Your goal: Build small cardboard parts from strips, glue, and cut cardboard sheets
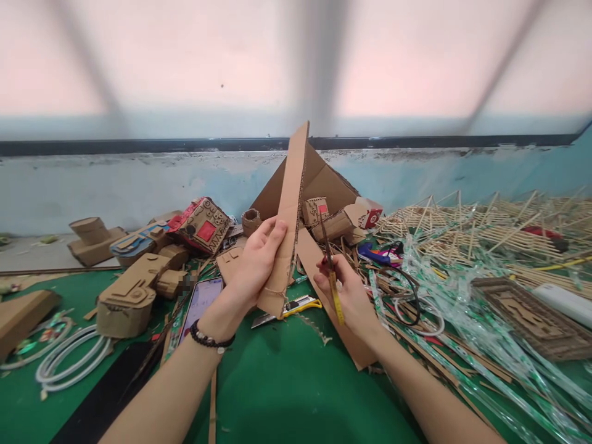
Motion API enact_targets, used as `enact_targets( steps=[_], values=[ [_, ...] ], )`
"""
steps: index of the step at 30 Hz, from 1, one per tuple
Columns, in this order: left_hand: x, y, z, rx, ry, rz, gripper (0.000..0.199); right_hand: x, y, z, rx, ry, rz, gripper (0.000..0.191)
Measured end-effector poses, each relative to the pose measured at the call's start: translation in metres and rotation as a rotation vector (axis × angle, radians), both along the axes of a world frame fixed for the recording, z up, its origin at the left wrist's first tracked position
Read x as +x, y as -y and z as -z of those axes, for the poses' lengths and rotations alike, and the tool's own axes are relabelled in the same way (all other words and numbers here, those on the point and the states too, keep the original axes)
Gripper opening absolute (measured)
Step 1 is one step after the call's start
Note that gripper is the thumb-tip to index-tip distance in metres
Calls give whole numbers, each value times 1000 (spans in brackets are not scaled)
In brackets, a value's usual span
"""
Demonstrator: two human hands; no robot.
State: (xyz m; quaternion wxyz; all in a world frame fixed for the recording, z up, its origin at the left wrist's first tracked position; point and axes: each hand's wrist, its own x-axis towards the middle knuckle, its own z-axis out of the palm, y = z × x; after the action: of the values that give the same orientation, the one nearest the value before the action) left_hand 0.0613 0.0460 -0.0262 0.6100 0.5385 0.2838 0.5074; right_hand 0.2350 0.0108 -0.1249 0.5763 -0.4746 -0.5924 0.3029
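Observation:
My left hand (261, 256) holds a long cardboard strip (292, 197) upright and slightly tilted, thumb on its face. To the right of the strip, my right hand (348, 290) is closed around scissors (326, 246) whose blades point up; a yellow strip (336, 299), perhaps measuring tape, shows at the fingers. Behind my right hand another cardboard strip (349, 339) lies slanting on the green surface. A yellow utility knife (300, 306) lies below the held strip.
Cardboard camera-like models (132, 293) and a phone (201, 302) lie at left, beside coiled white cable (71, 364). At right are wooden stick structures (430, 231), clear plastic strips (462, 320) and a cardboard tray (531, 317). A folded cardboard sheet (328, 179) leans at the wall.

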Motion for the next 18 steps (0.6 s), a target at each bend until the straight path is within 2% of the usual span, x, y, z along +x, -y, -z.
enact_targets(
  steps=[3, 5, 8, 10, 13, 18],
  values=[
    [0, 2, 0, -74, 22, 103, 38, -4, 3, 2, -25, 12, -24, 35],
    [0, 1, 1, -78, 23, 102, 37, -5, 4, 2, -24, -11, -49, 35],
    [-1, -3, 6, 18, -28, 29, 41, -7, 3, 1, 28, -165, -115, 34],
    [-2, -6, 10, 83, -98, 11, 48, -7, 1, -1, 74, -297, -149, 36],
    [0, -5, 13, 157, -221, 4, 50, -6, 0, -3, 85, -434, -185, 39],
    [8, -1, 19, 246, -300, -22, 41, -5, 8, -9, -14, -335, -135, 38]
  ],
)
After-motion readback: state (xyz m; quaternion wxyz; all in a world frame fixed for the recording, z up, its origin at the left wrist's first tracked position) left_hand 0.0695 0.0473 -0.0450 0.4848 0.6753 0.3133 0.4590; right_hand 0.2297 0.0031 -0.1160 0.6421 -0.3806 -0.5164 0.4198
